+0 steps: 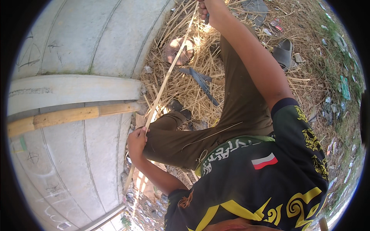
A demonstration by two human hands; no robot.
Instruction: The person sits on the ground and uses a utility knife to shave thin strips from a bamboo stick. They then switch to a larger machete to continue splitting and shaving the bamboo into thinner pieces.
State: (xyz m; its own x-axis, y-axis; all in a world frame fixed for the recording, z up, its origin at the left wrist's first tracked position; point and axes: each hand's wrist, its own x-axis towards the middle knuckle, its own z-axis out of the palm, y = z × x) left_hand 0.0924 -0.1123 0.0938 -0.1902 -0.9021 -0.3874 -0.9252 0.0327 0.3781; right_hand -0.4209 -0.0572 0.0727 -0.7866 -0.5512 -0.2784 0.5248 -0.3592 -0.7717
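Observation:
A long, thin bamboo strip (166, 79) slants from the lower left up to the top edge. My left hand (137, 141) is closed round its lower part, beside my bent knee. At the top edge, my right hand (211, 12) is closed on a dark handle (207, 19), right beside the strip's upper end. What the handle belongs to is cut off or hidden. Between my legs, a long dark blade-like piece (204, 86) lies on pale bamboo shavings (189, 90). Beyond it, a round wooden block (179, 51) sits behind the strip.
A grey panel wall (104, 38) with a ledge (73, 90) stands close on my left. A thick bamboo pole (73, 115) runs along it. On the right lie a grey slide sandal (283, 54), dry straw and scattered litter (344, 87). A thin loose sliver (216, 133) rests across my trousers.

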